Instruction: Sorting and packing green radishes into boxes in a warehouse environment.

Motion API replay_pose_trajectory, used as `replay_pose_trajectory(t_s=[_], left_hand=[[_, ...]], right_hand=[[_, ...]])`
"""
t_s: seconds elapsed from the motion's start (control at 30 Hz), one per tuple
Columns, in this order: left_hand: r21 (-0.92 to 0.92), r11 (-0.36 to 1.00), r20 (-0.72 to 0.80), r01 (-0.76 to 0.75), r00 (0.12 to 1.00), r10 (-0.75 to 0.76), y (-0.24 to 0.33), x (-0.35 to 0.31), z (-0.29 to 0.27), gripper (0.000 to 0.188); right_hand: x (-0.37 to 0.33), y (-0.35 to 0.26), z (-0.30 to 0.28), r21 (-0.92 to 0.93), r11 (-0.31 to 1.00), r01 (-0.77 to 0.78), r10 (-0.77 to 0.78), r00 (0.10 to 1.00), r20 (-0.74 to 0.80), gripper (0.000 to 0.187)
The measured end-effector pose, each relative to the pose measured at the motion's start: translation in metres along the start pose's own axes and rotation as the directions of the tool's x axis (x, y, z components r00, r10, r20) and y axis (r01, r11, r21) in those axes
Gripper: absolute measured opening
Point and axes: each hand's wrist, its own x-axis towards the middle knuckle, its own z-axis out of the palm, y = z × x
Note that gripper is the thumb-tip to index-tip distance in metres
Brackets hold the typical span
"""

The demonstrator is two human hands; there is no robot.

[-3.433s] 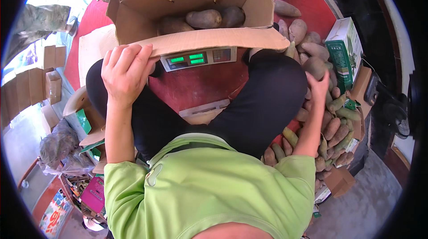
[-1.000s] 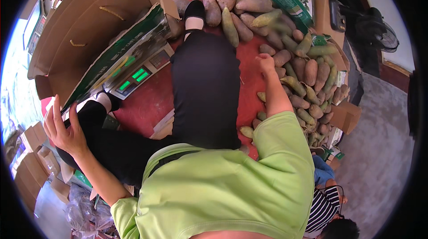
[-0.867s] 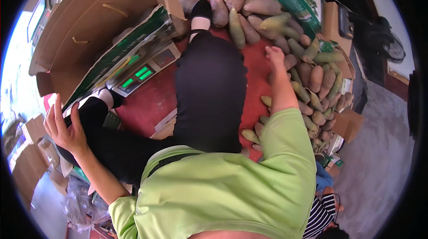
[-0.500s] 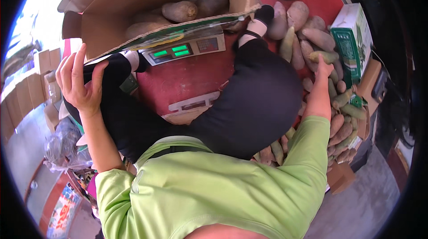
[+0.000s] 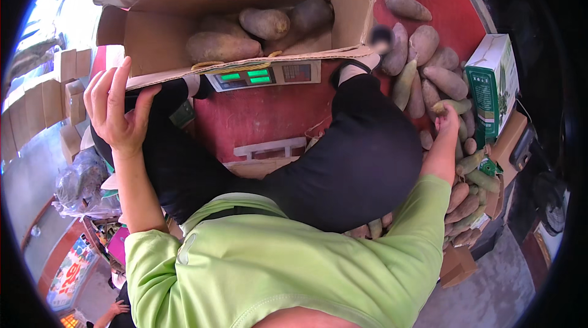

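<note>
My left hand [image 5: 119, 110] is at the near left corner of an open cardboard box [image 5: 162, 40], thumb and fingers gripping its front edge. Several large dusty radishes [image 5: 223, 47] lie inside, and yellow rope handles hang on its walls. Beneath the box sits a scale [image 5: 269, 77] with a lit green display. Over on the right, my right hand [image 5: 449, 123] has its fingers around the near end of a greenish radish [image 5: 452, 107]. That radish rests on the pile of radishes [image 5: 445, 82] on the red surface; the fingertips are partly hidden.
A white and green carton [image 5: 490, 86] stands against the pile's right side. More radishes [image 5: 465, 205] are heaped nearer my right sleeve. A pale slotted strip [image 5: 269, 147] lies between my legs. At left are folded cardboard pieces [image 5: 37, 104] and a plastic bag [image 5: 86, 184]. Part of another person's arm [image 5: 110, 312] shows lower left.
The view has shifted, showing more of the box's inside and radishes. My left hand keeps to the box corner. My right hand stays at the greenish radish, its fingers now drawn closer around the end.
</note>
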Motion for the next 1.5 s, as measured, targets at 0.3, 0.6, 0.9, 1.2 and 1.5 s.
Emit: replay_pose_trajectory(t_s=[0.3, 0.6, 0.9, 1.2, 1.5], left_hand=[[-0.029, 1.0, 0.033, -0.001, 0.999, 0.002, -0.008, -0.008, -0.005, 0.048], [-0.039, 0.999, 0.028, 0.005, 1.0, -0.004, 0.0, 0.0, 0.005, 0.046], [-0.135, 0.991, 0.01, -0.015, 1.0, 0.017, 0.002, 0.003, -0.005, 0.043], [-0.237, 0.971, 0.054, 0.044, 0.998, -0.033, 0.0, 0.005, -0.007, 0.04], [-0.257, 0.966, 0.06, 0.018, 0.998, -0.003, -0.007, -0.003, -0.004, 0.039]], right_hand=[[-0.023, 0.005, -0.003, -0.051, 0.998, 0.028, -0.025, 0.998, 0.054, 0.053], [-0.007, 0.009, -0.022, 0.092, 0.995, -0.038, 0.03, 0.996, 0.086, 0.057], [-0.154, 0.08, -0.061, 0.263, 0.947, 0.183, -0.268, 0.903, 0.335, 0.046], [-0.356, -0.045, -0.031, 0.174, 0.49, 0.854, -0.735, 0.298, 0.609, 0.066], [-0.551, -0.125, 0.055, 0.177, -0.156, 0.972, -0.457, -0.23, 0.859, 0.053]])
